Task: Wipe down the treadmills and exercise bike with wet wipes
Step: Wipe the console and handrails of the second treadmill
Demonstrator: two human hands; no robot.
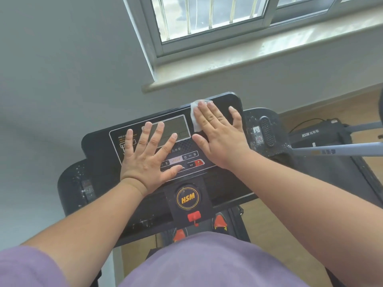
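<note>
A black treadmill console (99, 141) with a grey display and an HSM badge fills the middle of the head view. My left hand (148, 156) lies flat on the button panel, fingers spread over the display's lower left. My right hand (219, 133) presses flat on a white wet wipe (194, 117) at the console's upper right, beside the display. Most of the wipe is hidden under the palm. A second treadmill (323, 137), also marked HSM, lies folded low on the right.
A grey wall and a window sill (238, 65) stand right behind the console. A red safety clip (194, 216) hangs below the badge. Dusty black handrails (76, 183) flank the console. Grey bars (335, 151) cross at the right above the wooden floor.
</note>
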